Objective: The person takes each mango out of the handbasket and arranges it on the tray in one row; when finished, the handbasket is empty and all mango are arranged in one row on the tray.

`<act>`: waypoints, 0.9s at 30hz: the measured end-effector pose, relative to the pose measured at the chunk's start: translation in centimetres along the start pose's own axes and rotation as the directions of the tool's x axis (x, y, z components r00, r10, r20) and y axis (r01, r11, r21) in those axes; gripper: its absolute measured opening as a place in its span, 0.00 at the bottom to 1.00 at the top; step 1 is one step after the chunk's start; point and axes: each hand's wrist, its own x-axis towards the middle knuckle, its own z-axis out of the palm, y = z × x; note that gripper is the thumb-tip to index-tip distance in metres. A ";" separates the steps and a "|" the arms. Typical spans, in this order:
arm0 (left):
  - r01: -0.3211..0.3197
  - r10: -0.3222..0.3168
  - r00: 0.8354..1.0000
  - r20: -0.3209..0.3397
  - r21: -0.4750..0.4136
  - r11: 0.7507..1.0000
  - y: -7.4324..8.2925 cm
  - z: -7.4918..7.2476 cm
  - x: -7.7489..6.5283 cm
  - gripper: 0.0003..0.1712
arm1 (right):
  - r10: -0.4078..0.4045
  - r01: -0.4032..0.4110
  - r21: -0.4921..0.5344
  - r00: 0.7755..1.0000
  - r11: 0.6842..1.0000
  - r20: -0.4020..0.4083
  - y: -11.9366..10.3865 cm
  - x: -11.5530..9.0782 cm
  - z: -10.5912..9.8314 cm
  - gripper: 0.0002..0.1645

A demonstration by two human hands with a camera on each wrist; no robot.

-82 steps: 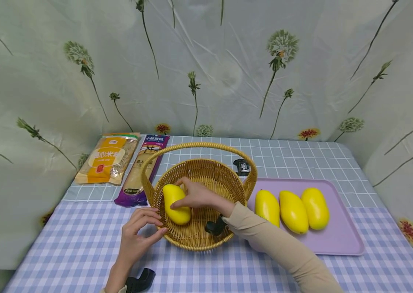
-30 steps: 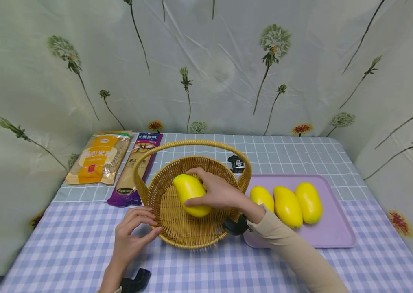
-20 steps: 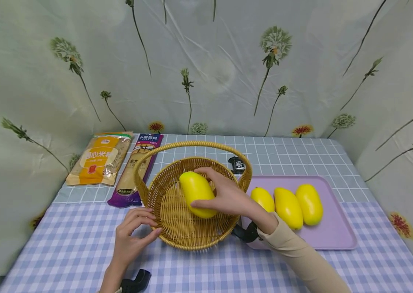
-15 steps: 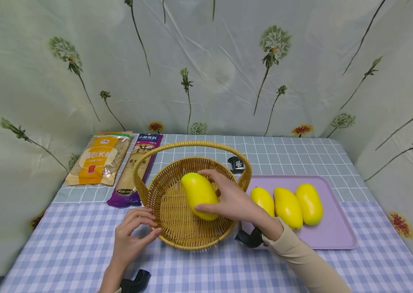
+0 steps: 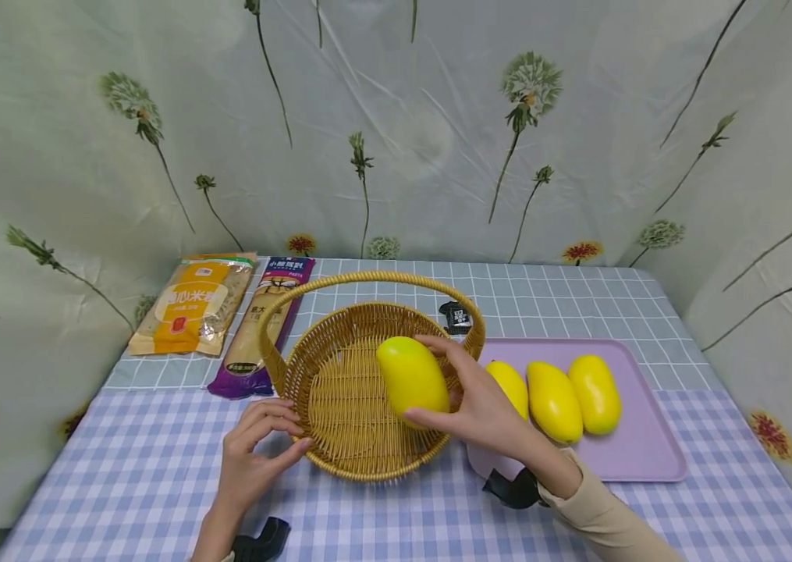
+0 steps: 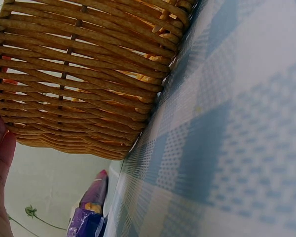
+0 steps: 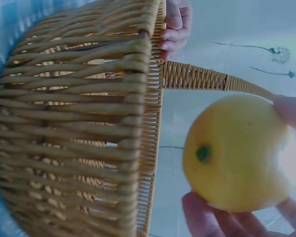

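A yellow mango (image 5: 410, 378) is held in my right hand (image 5: 483, 406), fingers on its far side and thumb on its near side. In the head view it appears over the right part of a round wicker basket (image 5: 346, 425). The right wrist view puts the mango (image 7: 239, 153) above the basket's rim (image 7: 143, 98) and apart from it, a dark stem spot facing the camera. My left hand (image 5: 255, 453) grips the basket's left rim, fingertips inside and thumb at the edge. No other fruit shows in the basket.
A purple tray (image 5: 648, 453) with three mangoes (image 5: 554, 402) stands to the right. Behind the basket lies a small black packet (image 5: 455, 316). At the back left are a pasta packet (image 5: 262, 320) and an orange-labelled bag (image 5: 192, 304). The basket's tall handle (image 5: 374, 276) arches over it.
My right hand has lifted the mango from the basket's left side and carried it right, to over the basket's right part. The left hand has kept its hold on the rim.
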 end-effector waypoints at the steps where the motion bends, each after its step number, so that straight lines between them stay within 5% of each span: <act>1: 0.003 -0.003 1.000 0.000 0.000 1.000 0.0 0.0 0.0 0.11 | -0.006 0.006 0.008 1.000 1.000 -0.011 0.1 -0.3 -0.1 0.50; 12: 0.021 -0.021 1.000 -0.001 0.002 1.000 0.0 0.0 -0.2 0.10 | -0.119 0.141 0.106 0.974 0.984 -0.193 1.6 -3.4 -2.1 0.52; 18: 0.014 -0.014 1.000 0.001 0.002 1.000 0.1 0.0 -0.1 0.10 | -0.047 0.098 0.178 0.962 0.979 -0.270 2.5 -4.9 -3.8 0.50; 27: 0.012 -0.012 1.000 0.004 0.004 1.000 0.1 0.0 0.0 0.10 | 0.021 0.082 0.210 0.894 0.974 -0.447 4.0 -6.5 -6.3 0.49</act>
